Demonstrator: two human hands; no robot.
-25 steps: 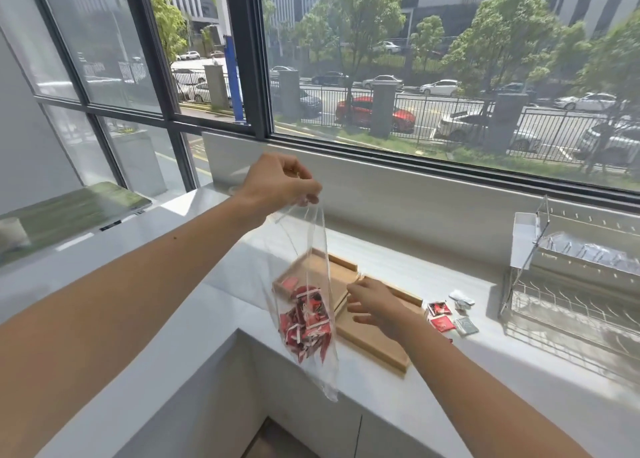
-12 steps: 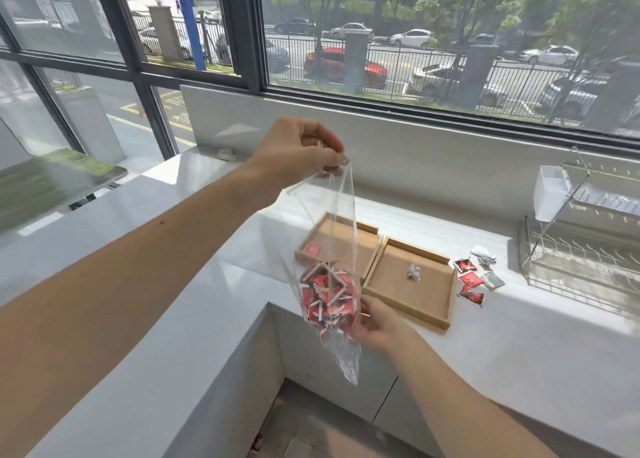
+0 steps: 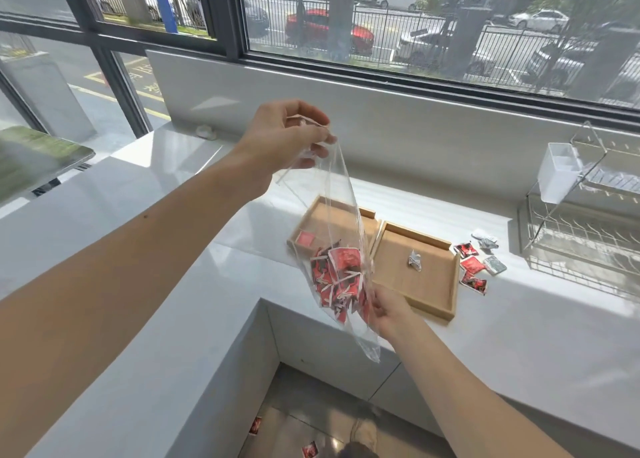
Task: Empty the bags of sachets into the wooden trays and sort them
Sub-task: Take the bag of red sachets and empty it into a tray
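Note:
My left hand (image 3: 289,135) pinches the top edge of a clear plastic bag (image 3: 341,212) and holds it up in the air. Several red sachets (image 3: 337,277) hang bunched in the bag's lower part. My right hand (image 3: 389,310) grips the bag from the side, just below the sachets. Behind the bag, two wooden trays lie side by side on the white counter. The left tray (image 3: 320,217) holds one red sachet (image 3: 305,239). The right tray (image 3: 431,284) holds one silver sachet (image 3: 414,261).
Loose red and silver sachets (image 3: 476,265) lie on the counter right of the trays. A wire dish rack (image 3: 581,222) with a white plastic cup stands at the far right. The counter (image 3: 180,284) is L-shaped. On the floor below lie two red sachets (image 3: 310,450).
The view has tilted downward. My right hand left the trays and took hold of the bag's lower part. My left hand kept holding the bag up.

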